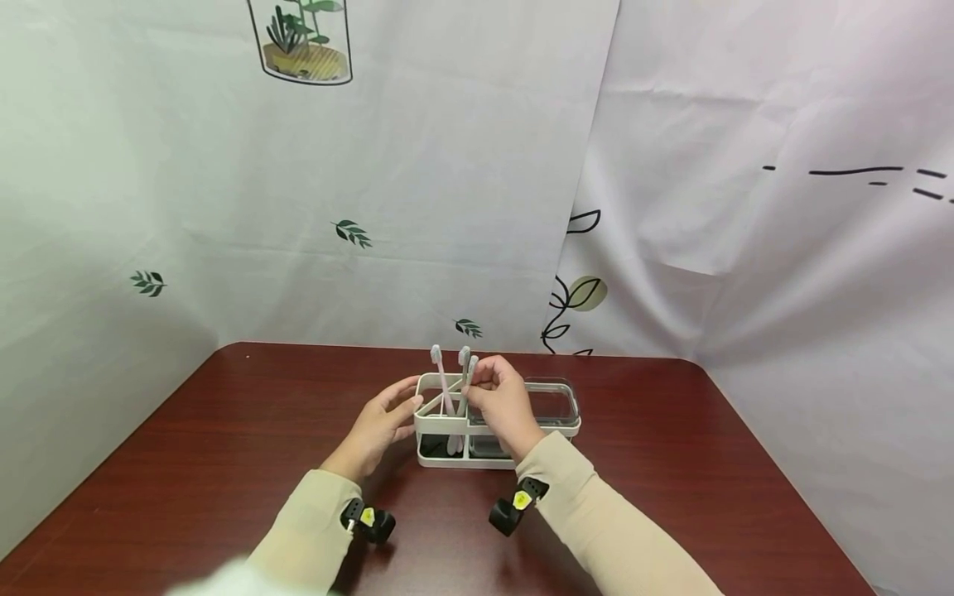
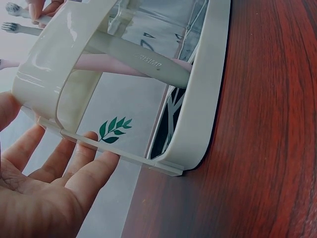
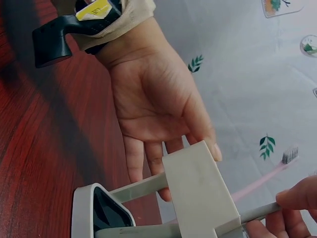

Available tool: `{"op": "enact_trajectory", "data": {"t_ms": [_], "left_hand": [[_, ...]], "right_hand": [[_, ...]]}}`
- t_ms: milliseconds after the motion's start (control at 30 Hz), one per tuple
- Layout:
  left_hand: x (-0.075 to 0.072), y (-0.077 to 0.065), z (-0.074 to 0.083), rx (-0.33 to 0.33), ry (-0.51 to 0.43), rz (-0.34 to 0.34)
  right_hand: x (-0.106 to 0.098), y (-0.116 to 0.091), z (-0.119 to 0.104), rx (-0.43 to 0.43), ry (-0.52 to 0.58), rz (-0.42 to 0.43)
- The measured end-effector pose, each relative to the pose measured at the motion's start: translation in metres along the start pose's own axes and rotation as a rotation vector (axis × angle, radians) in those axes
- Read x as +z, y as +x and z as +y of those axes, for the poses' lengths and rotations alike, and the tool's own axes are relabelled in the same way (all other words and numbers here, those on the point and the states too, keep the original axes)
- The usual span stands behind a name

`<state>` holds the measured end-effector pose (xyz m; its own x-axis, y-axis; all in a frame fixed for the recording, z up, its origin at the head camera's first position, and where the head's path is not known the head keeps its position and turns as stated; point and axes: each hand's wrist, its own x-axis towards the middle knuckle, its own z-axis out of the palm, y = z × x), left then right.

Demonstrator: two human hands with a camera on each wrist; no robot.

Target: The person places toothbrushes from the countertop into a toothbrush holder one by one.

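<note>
A cream toothbrush holder (image 1: 440, 425) with two tiers stands on the table. Its left end holds a pink toothbrush (image 1: 443, 379) and a grey toothbrush (image 1: 464, 356), both upright and leaning. My right hand (image 1: 508, 407) pinches a second grey toothbrush (image 1: 473, 369) by the neck, just below the head, over the divided section. My left hand (image 1: 378, 426) cups the holder's left end, thumb at the upper rim and the other fingers stretched along the side. In the left wrist view a grey handle (image 2: 143, 59) slants down through the frame to the base.
A clear rectangular container (image 1: 551, 404) sits in the holder's right side, partly behind my right hand. Dark reddish-brown table (image 1: 261, 463) surrounds the holder. A white printed cloth (image 1: 447, 165) hangs right behind the table's far edge.
</note>
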<state>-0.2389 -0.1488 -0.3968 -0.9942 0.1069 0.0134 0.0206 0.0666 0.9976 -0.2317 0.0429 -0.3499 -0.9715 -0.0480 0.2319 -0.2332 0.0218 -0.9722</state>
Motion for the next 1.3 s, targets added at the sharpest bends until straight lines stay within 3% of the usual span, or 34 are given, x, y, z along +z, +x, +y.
{"op": "enact_trajectory", "data": {"t_ms": [533,700,933,1300], "left_hand": [[0.003,0.003,-0.001,-0.004,-0.005,0.000],[0.000,0.002,0.000,-0.011,-0.006,-0.006],[-0.003,0.000,0.001,-0.026,-0.004,-0.011],[-0.010,-0.004,-0.002,-0.042,0.004,-0.035]], "right_hand": [[-0.006,0.002,0.000,0.022,-0.061,0.010],[-0.013,-0.003,-0.001,-0.025,-0.088,0.010],[-0.038,-0.007,-0.006,-0.151,-0.192,0.037],[-0.092,-0.008,-0.009,-0.193,-0.294,0.088]]}}
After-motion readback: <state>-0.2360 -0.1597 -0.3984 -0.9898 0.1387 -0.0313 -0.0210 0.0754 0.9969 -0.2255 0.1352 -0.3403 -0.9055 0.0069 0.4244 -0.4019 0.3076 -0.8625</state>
